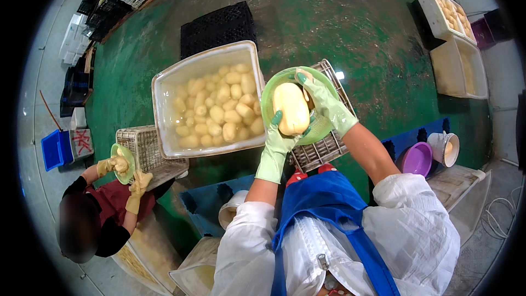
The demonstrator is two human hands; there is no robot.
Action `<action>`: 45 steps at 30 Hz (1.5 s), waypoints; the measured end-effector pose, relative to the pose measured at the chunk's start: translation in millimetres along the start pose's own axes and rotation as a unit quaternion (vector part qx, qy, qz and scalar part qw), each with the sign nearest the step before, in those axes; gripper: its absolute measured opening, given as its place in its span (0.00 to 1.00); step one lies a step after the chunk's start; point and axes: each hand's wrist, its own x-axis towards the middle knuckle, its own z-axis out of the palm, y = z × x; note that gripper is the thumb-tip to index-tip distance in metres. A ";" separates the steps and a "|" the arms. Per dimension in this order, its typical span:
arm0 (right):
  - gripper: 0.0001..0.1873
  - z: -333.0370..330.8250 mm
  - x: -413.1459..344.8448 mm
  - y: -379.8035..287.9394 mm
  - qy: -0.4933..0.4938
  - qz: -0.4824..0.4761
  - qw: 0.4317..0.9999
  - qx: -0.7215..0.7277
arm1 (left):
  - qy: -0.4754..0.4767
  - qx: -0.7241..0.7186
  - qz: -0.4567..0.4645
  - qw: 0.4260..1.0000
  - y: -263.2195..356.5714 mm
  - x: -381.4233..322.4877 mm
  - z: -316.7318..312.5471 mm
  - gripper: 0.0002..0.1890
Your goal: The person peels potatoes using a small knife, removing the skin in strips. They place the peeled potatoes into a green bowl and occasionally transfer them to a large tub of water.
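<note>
My left hand (283, 133), in a pale green rubber glove, holds the lower end of a large peeled, yellowish vegetable (291, 107), perhaps a potato. It lies over a light green plastic basket (269, 80), which rests on a grey plastic crate (324, 154). My right hand (316, 86), gloved too, is at the upper right of the vegetable, its fingers closed around a small tan object (304, 75) whose kind I cannot tell. Beside the basket, a white tub (207, 154) holds many peeled vegetables (224, 107) in water.
A co-worker (119, 201) in yellow gloves works at the left over another green basket (129, 156). Black crates (218, 28) stand beyond the tub. A purple basin (417, 159) and a white bucket (444, 148) are at my right; another bucket (232, 209) stands near my left elbow.
</note>
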 end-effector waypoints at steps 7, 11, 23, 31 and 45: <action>0.27 -3.9 -21.7 6.7 -0.012 -0.001 0.998 -0.057 | 0.018 0.049 -0.007 0.999 -11.4 17.6 -4.3 0.42; 0.27 -11.3 -22.5 10.7 -0.033 -0.024 0.994 -0.100 | 0.038 0.002 0.031 0.999 -16.9 33.3 -18.3 0.41; 0.27 -35.6 15.0 22.1 0.064 -0.164 0.931 -0.320 | -0.142 -0.130 -0.024 0.981 -29.5 18.4 -22.1 0.38; 0.20 -33.1 -16.1 19.6 -0.032 0.043 0.928 -0.368 | -0.003 -0.026 0.158 0.987 22.3 4.2 -66.3 0.40; 0.27 -18.9 -6.0 87.1 -0.005 0.209 0.845 -0.492 | 0.366 -0.099 0.117 0.918 50.6 46.7 -280.0 0.35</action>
